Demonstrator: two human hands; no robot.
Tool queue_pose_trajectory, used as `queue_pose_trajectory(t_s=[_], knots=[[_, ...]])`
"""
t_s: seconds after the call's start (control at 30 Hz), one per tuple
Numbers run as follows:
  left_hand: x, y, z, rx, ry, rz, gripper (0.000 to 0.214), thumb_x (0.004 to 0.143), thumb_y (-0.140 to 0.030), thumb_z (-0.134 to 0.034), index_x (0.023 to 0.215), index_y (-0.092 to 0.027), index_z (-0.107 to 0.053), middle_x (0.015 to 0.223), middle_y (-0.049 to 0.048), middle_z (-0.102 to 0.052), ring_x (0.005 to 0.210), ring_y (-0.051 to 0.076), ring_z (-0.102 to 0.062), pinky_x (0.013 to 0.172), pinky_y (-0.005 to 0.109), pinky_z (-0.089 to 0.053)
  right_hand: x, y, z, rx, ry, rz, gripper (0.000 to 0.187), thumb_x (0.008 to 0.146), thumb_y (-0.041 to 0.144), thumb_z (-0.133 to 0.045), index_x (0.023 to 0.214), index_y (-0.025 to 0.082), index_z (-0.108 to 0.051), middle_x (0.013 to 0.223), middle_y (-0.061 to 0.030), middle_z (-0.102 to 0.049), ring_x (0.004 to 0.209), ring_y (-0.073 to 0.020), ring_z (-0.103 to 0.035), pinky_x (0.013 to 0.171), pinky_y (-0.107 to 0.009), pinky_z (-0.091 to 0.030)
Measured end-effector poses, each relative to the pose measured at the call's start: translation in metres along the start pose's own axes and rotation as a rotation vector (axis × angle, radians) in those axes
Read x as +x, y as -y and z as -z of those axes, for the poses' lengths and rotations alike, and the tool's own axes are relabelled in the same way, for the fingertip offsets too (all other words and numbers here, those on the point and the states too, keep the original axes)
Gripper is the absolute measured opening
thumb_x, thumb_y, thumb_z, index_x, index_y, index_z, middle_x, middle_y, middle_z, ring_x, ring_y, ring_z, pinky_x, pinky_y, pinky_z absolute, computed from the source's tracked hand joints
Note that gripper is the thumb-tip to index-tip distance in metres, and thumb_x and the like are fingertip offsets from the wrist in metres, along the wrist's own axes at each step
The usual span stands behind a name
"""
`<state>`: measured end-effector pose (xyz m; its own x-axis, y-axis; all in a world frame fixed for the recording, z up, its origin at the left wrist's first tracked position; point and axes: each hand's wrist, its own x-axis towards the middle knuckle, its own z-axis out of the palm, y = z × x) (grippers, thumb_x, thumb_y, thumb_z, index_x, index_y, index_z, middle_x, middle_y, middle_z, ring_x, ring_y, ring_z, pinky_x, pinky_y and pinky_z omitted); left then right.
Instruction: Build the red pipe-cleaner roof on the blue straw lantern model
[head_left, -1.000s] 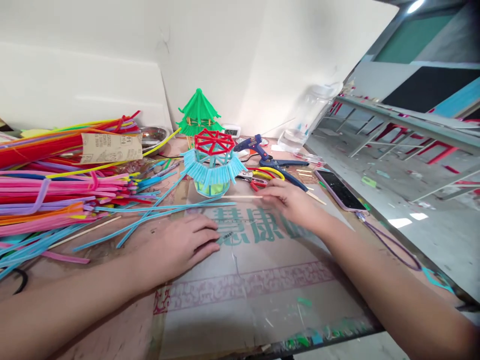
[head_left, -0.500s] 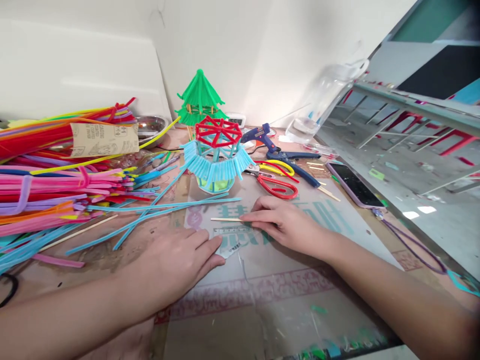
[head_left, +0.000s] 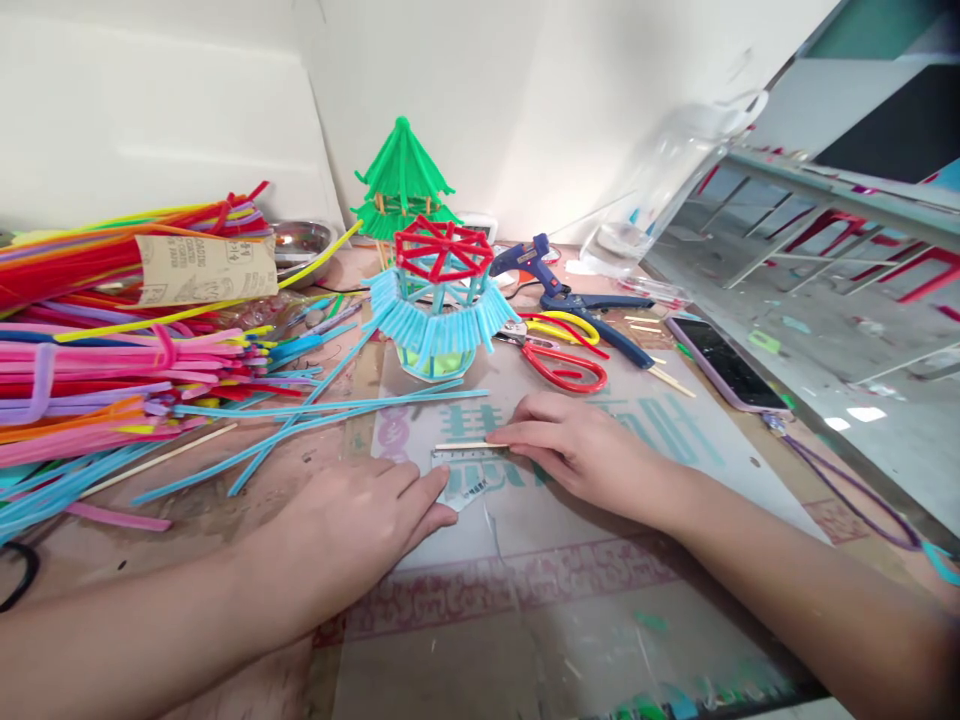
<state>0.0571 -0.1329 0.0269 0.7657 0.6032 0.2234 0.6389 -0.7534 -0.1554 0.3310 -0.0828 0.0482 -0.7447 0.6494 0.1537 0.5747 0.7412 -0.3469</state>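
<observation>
Left hand (head_left: 360,525) flat, fingers out, tips pressing down the clear ruler (head_left: 463,480) on the cardboard sheet (head_left: 570,570). Not gripping it. Right hand (head_left: 592,452) pinches the right end of a thin wooden stick (head_left: 465,446), which lies along the ruler's 12 o'clock edge, touching it. Blue-and-red pipe-cleaner pavilion (head_left: 439,300) at 12 o'clock from the stick, red scissors (head_left: 562,368) at 2, pipe-cleaner bundles (head_left: 112,370) at 9–10.
</observation>
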Motion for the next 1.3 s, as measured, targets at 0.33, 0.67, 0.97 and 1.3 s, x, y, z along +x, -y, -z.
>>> queue_pose_trajectory(t_s=[0.33, 0.67, 0.97, 1.3], knots=[[0.0045, -0.0003, 0.0049, -0.016, 0.006, 0.013, 0.039, 0.102, -0.042, -0.038, 0.110, -0.018, -0.067, 0.078, 0.0074, -0.073, 0.059, 0.023, -0.067, 0.048, 0.033, -0.039, 0.0008, 0.0012, -0.0009, -0.040, 0.018, 0.036, 0.038, 0.101, 0.018, -0.041, 0.124, 0.028, -0.070, 0.092, -0.0073, -0.060, 0.081, -0.0160, -0.055, 0.070, -0.027, -0.045], [0.0037, -0.0011, 0.0052, 0.000, 0.024, 0.019, 0.040, 0.102, -0.045, -0.037, 0.109, -0.018, -0.066, 0.076, 0.0065, -0.073, 0.057, 0.020, -0.066, 0.047, 0.031, -0.038, 0.0010, 0.0035, -0.0018, -0.081, 0.018, 0.044, 0.038, 0.101, 0.019, -0.041, 0.125, 0.029, -0.069, 0.092, -0.0069, -0.061, 0.081, -0.0154, -0.055, 0.070, -0.027, -0.045], [0.0052, -0.0014, 0.0060, 0.020, 0.014, 0.061, 0.040, 0.100, -0.048, -0.042, 0.114, -0.019, -0.066, 0.077, 0.0066, -0.074, 0.057, 0.021, -0.067, 0.046, 0.030, -0.038, 0.0021, 0.0038, -0.0006, -0.103, 0.034, 0.056, 0.038, 0.101, 0.019, -0.041, 0.126, 0.028, -0.069, 0.091, -0.0070, -0.061, 0.081, -0.0154, -0.056, 0.070, -0.027, -0.045], [0.0080, 0.0010, 0.0065, 0.066, 0.056, 0.136, 0.049, 0.095, -0.054, -0.046, 0.124, -0.019, -0.064, 0.078, 0.0111, -0.075, 0.059, 0.026, -0.068, 0.046, 0.032, -0.040, 0.0023, 0.0029, -0.0021, -0.076, 0.001, 0.054, 0.035, 0.100, 0.019, -0.043, 0.121, 0.026, -0.070, 0.093, -0.0069, -0.063, 0.084, -0.0155, -0.059, 0.073, -0.027, -0.045]])
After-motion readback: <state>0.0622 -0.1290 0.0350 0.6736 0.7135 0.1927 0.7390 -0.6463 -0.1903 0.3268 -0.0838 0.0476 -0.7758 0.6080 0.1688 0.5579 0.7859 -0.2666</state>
